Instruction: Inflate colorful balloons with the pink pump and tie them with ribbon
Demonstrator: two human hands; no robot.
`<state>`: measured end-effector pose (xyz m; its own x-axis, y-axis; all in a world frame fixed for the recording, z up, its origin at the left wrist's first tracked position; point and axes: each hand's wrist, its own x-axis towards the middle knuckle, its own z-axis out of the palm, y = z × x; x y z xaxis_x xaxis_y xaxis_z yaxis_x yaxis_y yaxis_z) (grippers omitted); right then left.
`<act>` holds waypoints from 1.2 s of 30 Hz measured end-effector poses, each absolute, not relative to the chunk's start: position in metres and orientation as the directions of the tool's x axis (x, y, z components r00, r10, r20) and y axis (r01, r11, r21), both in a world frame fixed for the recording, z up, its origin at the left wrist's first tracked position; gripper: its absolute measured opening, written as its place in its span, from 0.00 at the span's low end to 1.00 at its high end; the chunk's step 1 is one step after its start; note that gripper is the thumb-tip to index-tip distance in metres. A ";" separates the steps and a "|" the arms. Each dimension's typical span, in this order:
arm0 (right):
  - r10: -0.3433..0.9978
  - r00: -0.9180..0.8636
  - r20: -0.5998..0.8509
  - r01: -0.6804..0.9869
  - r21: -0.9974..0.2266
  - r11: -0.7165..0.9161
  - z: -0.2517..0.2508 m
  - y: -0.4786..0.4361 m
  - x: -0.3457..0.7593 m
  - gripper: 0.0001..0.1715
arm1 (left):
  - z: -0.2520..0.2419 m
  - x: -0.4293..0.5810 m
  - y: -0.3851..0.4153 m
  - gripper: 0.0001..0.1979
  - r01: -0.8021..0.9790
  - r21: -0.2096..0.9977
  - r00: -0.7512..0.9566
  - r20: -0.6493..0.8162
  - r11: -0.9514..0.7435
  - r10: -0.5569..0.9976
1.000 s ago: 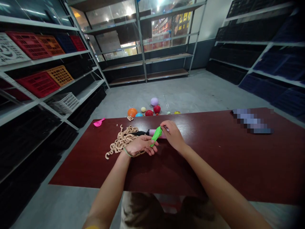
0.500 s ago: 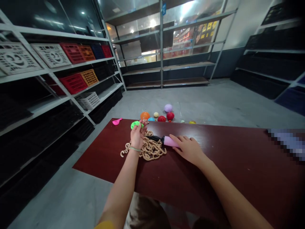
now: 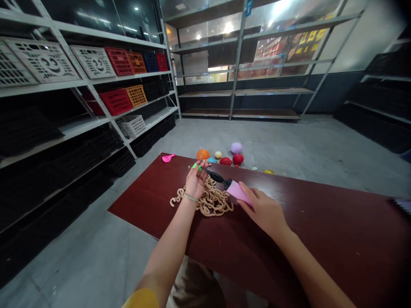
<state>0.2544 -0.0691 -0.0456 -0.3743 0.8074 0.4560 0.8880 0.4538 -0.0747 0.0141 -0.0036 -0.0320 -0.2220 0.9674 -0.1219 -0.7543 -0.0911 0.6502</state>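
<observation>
My left hand (image 3: pixel 196 180) pinches a small green balloon (image 3: pixel 196 167), limp and mostly covered by the fingers. My right hand (image 3: pixel 263 209) is wrapped round the pink barrel of a balloon pump (image 3: pixel 238 191). The pump is lifted and tilted, its black nozzle end pointing at the green balloon; whether the tip sits inside the balloon's neck I cannot tell. Under both lies a heap of beige, curly rope-like pieces (image 3: pixel 213 204) on the dark red table (image 3: pixel 282 239). A flat pink balloon (image 3: pixel 168 158) rests at the table's far left corner.
Beyond the far edge, on the grey floor, are several inflated balloons, among them an orange balloon (image 3: pixel 203 154) and a purple balloon (image 3: pixel 236 148). Shelving with plastic crates (image 3: pixel 120 61) stands at the left. A blurred-out item (image 3: pixel 403 204) lies at the table's right end.
My right hand has raised the pump off the heap and brought its nozzle up to the green balloon. Less of the balloon shows in my left hand. The view has shifted left.
</observation>
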 end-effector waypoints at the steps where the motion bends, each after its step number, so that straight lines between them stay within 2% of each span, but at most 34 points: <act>1: 0.808 -0.375 0.455 0.887 -0.078 0.455 -0.046 -0.069 0.255 0.32 | -0.031 0.014 -0.004 0.10 -0.749 0.655 -0.231 -0.122 -0.096 0.965; 18: 0.808 -0.374 0.455 0.891 -0.066 0.449 -0.048 -0.069 0.253 0.32 | -0.028 0.025 -0.009 0.16 -0.645 0.750 -0.267 -0.046 -0.143 0.963; 27: 0.825 -0.356 0.440 0.894 -0.097 0.437 -0.047 -0.070 0.252 0.32 | -0.032 0.034 -0.011 0.16 -0.620 0.771 -0.220 0.002 -0.142 0.975; 36: 0.837 -0.345 0.424 0.908 -0.076 0.412 -0.046 -0.071 0.250 0.32 | -0.030 0.037 -0.012 0.21 -0.573 0.808 -0.219 0.013 -0.140 0.976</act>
<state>0.2504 -0.0711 -0.0464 -0.3450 0.8375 0.4239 0.9079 0.4123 -0.0757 0.0367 -0.0120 -0.0302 -0.2194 0.9756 0.0129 -0.5731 -0.1396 0.8075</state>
